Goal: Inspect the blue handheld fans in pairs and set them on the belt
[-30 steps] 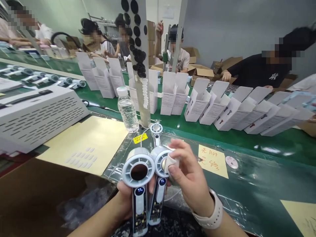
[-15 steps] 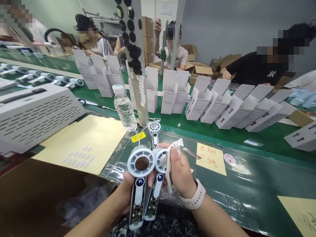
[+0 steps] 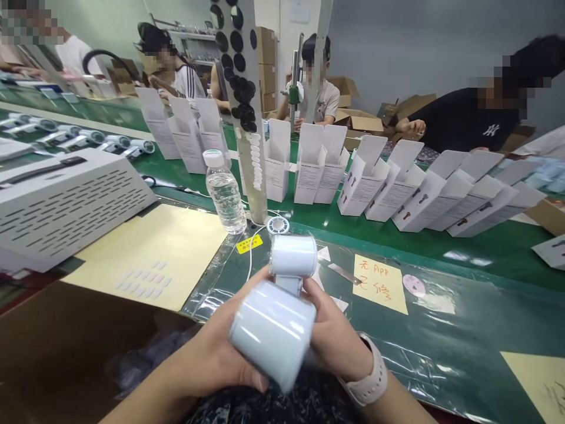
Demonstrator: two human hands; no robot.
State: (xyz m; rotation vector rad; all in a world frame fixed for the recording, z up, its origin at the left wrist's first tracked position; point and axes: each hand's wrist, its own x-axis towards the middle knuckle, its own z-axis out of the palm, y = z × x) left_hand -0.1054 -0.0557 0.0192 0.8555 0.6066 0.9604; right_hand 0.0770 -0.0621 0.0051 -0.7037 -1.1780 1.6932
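Note:
Two pale blue handheld fans are turned so that the smooth sides of their round heads face me. The nearer fan (image 3: 273, 333) lies in my left hand (image 3: 220, 347), the thumb along its lower edge. Just beyond it is the farther fan (image 3: 293, 255), its short neck between the fingertips of both hands. My right hand (image 3: 338, 333), with a pale watch band at the wrist, is closed at this fan's neck. Both handles are mostly hidden. A third fan (image 3: 278, 225) with a ringed grille stands at the metal post, a white cable beside it.
A water bottle (image 3: 225, 191) stands left of the post (image 3: 251, 147). Yellow paper (image 3: 189, 247) carries several small white pieces. Open white boxes (image 3: 311, 171) line the green belt. A metal blade (image 3: 344, 272) lies by a handwritten note (image 3: 380, 282). Co-workers sit opposite.
Both fans have been turned over, from displays and grilles facing me to their smooth head sides. The white cloth-like strip at my right fingers no longer shows clearly.

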